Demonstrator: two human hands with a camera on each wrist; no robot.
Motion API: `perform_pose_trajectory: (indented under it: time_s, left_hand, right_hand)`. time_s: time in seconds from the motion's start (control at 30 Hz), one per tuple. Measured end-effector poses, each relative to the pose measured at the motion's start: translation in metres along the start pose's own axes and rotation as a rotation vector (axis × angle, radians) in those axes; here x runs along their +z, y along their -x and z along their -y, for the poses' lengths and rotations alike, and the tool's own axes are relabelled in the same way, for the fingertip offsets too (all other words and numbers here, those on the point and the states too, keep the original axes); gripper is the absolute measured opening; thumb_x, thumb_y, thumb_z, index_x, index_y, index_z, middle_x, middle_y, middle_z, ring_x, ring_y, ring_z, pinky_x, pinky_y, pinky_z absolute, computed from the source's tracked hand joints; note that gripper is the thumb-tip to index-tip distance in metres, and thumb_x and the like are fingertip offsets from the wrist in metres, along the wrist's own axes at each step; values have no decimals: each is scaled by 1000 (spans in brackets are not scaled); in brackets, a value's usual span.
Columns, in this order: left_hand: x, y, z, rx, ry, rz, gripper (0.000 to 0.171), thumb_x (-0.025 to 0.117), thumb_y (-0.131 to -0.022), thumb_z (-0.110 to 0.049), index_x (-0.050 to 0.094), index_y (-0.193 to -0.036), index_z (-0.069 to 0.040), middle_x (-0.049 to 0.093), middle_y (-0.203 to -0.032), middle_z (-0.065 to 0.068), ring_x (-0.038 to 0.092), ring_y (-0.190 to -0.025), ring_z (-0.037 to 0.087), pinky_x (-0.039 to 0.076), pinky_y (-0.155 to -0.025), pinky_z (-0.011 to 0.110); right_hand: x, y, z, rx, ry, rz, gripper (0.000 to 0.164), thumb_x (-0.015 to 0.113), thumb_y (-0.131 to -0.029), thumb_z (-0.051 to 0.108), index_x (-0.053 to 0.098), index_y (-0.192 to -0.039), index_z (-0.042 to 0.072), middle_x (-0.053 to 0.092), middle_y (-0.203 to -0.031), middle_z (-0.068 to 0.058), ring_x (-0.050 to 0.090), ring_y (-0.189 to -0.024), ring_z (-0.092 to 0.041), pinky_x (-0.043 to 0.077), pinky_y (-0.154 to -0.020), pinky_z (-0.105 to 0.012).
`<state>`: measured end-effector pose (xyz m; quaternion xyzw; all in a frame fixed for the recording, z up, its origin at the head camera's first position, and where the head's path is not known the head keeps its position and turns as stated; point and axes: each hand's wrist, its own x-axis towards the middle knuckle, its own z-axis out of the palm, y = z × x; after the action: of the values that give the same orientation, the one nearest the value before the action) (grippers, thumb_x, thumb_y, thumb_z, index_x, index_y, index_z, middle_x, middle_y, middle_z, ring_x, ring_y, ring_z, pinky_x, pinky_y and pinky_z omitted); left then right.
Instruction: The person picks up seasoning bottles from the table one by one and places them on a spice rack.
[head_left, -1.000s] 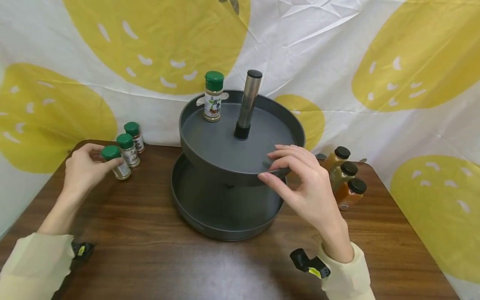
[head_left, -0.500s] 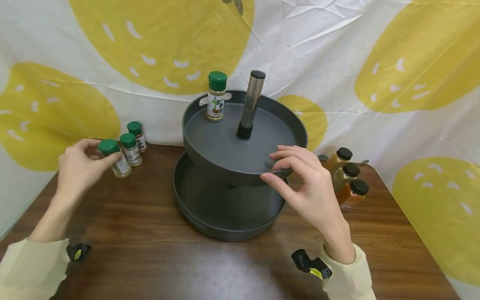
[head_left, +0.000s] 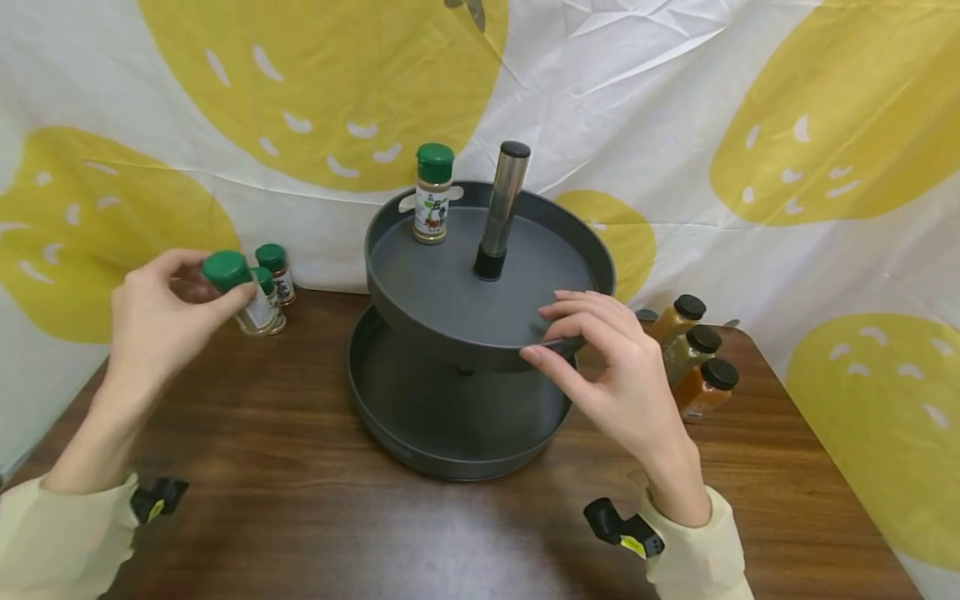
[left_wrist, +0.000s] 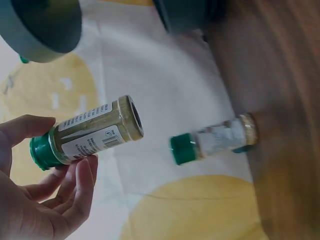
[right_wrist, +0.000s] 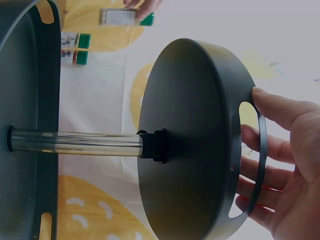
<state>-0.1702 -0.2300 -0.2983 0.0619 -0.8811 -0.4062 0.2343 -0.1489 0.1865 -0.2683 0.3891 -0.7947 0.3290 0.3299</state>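
My left hand (head_left: 161, 321) holds a green-capped spice jar (head_left: 227, 271) between thumb and fingers, near its cap. In the left wrist view this jar (left_wrist: 95, 132) is off the table, its barcode label showing. Just behind it stand two more green-capped jars, the nearer one (head_left: 262, 279) partly hidden and the farther one (head_left: 276, 271) by the wall cloth. With my right hand (head_left: 622, 375) I grip the handle-slot rim of the dark grey upper tray (head_left: 442, 292), thumb on its edge. Upright on that tray is another green-capped jar (head_left: 431, 208).
Below the upper tray lies a wider-set lower tray (head_left: 457, 471), joined to it by a metal post (right_wrist: 85, 144). Three black-capped jars (head_left: 705, 387) stand on the table's right. A lemon-print cloth (head_left: 637, 83) hangs behind the brown wooden table (head_left: 315, 517).
My left hand has lifted the spice jar off the table, raising it so that it partly covers the jar behind. The right hand stays on the upper tray's rim.
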Motion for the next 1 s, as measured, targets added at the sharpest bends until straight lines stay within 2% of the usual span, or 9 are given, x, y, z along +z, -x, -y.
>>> perform_pose_trajectory:
  time_s: [0.13, 0.23, 0.43, 0.77, 1.0]
  left_hand:
    - [-6, 3, -14, 26, 37, -12, 54, 81, -83, -30, 66, -124, 2, 57, -77, -26, 53, -61, -17, 40, -58, 10]
    - [-9, 5, -23, 67, 53, -22, 50, 82, -83, -27, 67, -121, 1, 53, -70, -35, 54, -60, -16, 39, -59, 10]
    - [-14, 1, -42, 123, 110, -27, 44, 83, -81, -22, 68, -116, 1, 56, -79, -32, 57, -65, -17, 42, -59, 7]
    - [-25, -5, -67, 118, 150, -28, 39, 84, -80, -22, 69, -113, -6, 59, -85, -28, 60, -69, -13, 45, -60, 7]
    - [-33, -8, -85, 117, 156, -8, 37, 83, -82, -28, 70, -113, -15, 63, -92, -18, 63, -76, -5, 48, -63, 10]
  right_hand:
    - [0, 0, 0, -1, -4, -1, 39, 69, -95, 45, 70, -85, 7, 73, -105, -10, 62, -115, -34, 41, -106, -42]
    - [0, 0, 1, -3, -3, -2, 39, 69, -95, 45, 70, -85, 7, 73, -105, -10, 63, -115, -35, 41, -106, -42]
    - [0, 0, 1, -7, 4, -2, 39, 69, -95, 45, 70, -85, 7, 73, -105, -10, 62, -115, -35, 41, -106, -42]
    - [1, 1, 0, -10, 9, 4, 39, 68, -96, 45, 70, -85, 7, 72, -106, -11, 62, -116, -34, 40, -106, -43]
    - [0, 0, 1, -18, 15, 3, 40, 68, -96, 45, 70, -85, 6, 72, -105, -11, 62, -115, -34, 41, -106, -43]
